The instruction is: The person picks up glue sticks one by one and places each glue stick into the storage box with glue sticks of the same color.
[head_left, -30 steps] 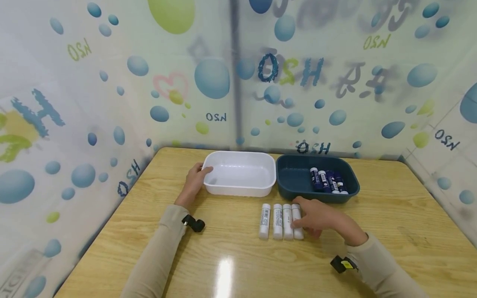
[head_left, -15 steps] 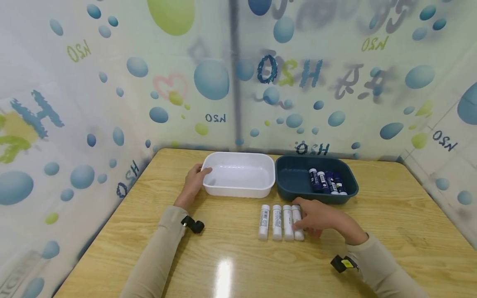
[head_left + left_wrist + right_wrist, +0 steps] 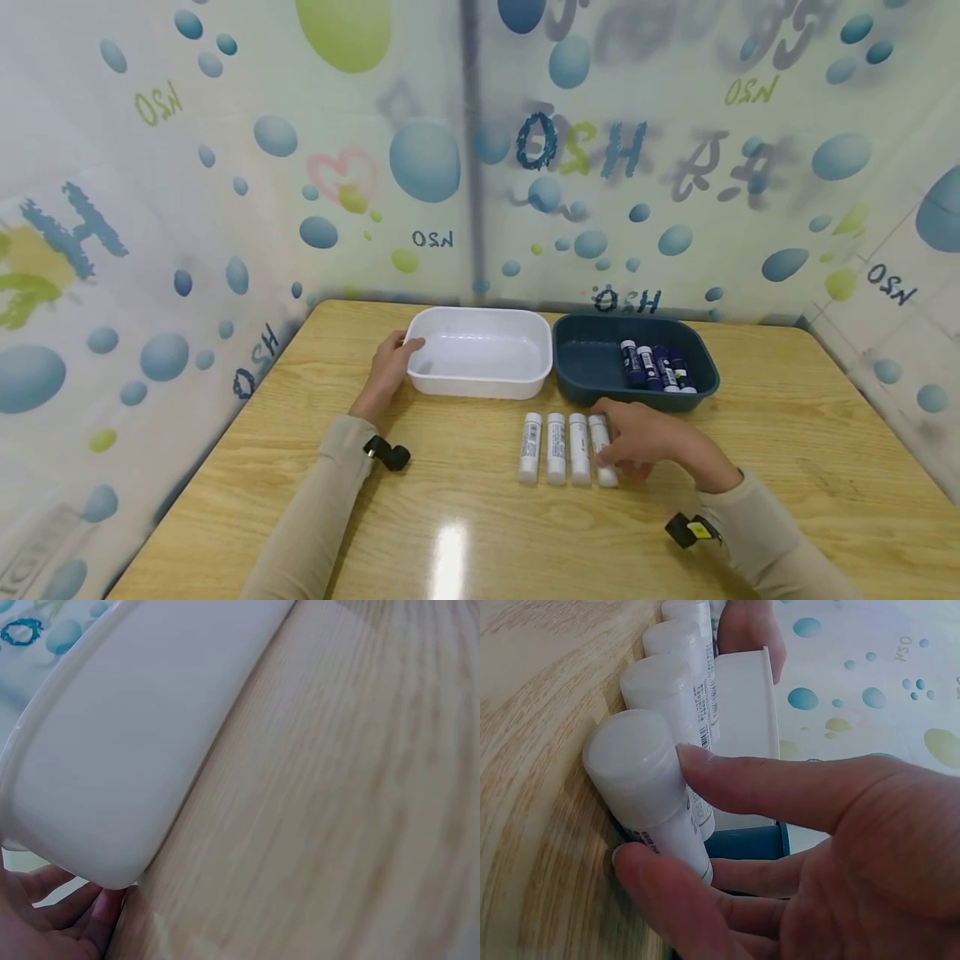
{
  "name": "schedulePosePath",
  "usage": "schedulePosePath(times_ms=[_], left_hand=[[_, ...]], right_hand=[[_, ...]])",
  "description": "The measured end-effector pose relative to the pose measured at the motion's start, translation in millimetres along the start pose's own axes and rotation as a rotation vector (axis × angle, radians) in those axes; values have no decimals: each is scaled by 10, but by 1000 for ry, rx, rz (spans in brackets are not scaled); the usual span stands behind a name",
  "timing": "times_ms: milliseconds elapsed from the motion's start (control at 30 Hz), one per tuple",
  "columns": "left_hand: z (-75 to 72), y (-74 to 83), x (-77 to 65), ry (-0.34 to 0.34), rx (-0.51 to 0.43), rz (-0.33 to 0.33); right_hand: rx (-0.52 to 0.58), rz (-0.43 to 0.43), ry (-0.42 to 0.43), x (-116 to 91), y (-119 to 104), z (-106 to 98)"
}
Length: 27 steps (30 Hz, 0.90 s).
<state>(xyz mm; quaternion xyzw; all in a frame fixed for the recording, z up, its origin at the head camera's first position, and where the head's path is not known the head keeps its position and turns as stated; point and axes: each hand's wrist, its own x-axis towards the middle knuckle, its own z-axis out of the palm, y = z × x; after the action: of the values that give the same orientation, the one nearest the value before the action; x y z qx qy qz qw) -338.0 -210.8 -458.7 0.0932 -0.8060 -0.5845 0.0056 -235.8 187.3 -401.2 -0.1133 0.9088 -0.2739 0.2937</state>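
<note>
A row of several white glue sticks (image 3: 556, 450) lies on the wooden table in front of two bins. My right hand (image 3: 643, 435) pinches the rightmost white glue stick (image 3: 641, 769) between thumb and fingers; it lies slightly slanted, a small gap from its neighbour. The right wrist view has the thumb (image 3: 765, 787) against its side near the end and a finger below. At the far left, my left hand (image 3: 390, 367) grips the left end of a white bin (image 3: 480, 387), thumb over the rim and fingers outside. Its inside shows bare white.
Right beside the white bin stands a dark blue bin (image 3: 588, 367). Several navy glue sticks (image 3: 651, 368) with white ends lie in its right half. A printed curtain (image 3: 427, 162) hangs behind the table's (image 3: 450, 467) back edge.
The rightmost white glue stick has shifted right in my right hand, opening a gap to its neighbour. My left hand keeps its grip on the white bin.
</note>
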Motion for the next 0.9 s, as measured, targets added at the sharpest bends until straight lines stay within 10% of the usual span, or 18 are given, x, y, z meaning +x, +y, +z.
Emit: schedulePosePath(times_ms=[900], left_hand=[[10,10,-16,3,-5,-3]], right_hand=[[-10,26,16,-61,57,-81]])
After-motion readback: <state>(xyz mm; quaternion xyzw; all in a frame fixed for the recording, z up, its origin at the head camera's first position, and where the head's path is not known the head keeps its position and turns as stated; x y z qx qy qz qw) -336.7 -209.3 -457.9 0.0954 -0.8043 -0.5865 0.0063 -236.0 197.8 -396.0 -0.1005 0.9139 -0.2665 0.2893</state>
